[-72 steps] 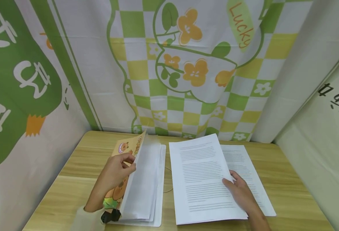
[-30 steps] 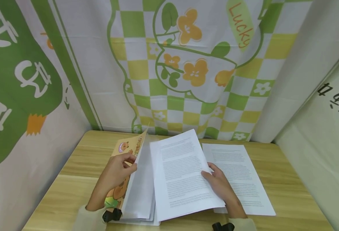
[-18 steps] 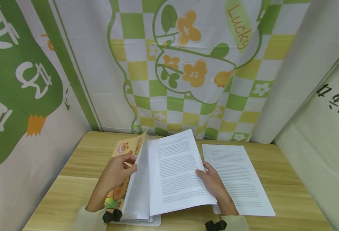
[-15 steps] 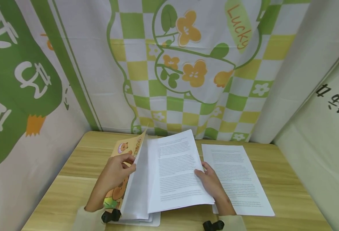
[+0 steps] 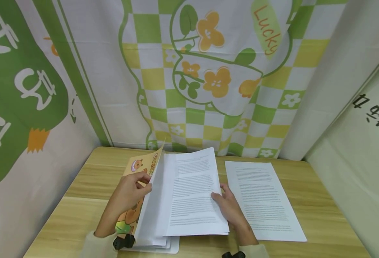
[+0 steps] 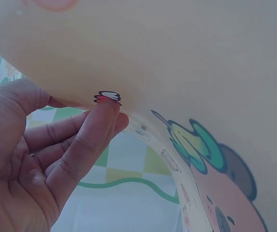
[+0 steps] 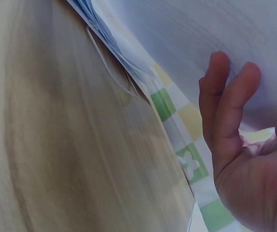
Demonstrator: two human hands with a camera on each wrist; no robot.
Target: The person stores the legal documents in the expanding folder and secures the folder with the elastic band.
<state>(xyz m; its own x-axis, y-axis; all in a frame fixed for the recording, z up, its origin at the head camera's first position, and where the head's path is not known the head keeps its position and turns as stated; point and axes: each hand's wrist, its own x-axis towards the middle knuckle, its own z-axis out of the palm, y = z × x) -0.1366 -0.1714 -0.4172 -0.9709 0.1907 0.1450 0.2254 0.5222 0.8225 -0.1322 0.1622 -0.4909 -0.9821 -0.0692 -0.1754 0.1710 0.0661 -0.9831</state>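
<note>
My left hand [image 5: 129, 193] holds the folder's cartoon cover [image 5: 140, 168] propped up, thumb on the inner side and fingers behind it; in the left wrist view my fingertips [image 6: 104, 108] press against the yellow face of that cover, so the folder [image 5: 163, 247] stands open just to the right of this hand. My right hand [image 5: 228, 207] pinches the right edge of a printed sheet [image 5: 194, 193], thumb on top and fingers [image 7: 225, 101] curled beneath it, as the right wrist view shows from under the paper. The sheet lies over the folder's clear sleeves [image 5: 150, 218], to the left of my right hand and between my two hands, but I cannot tell whether its far edge has entered a sleeve or only rests on top. I judge the filing to be partway: the folder is open and the sheet is brought over it, yet it is not tucked in and I have not let go. A second printed sheet [image 5: 263, 200] lies flat on the wooden table [image 5: 318, 200] just to the right of my right hand, not touched by either hand, so that one seems left to do, and the cover is not closed.
</note>
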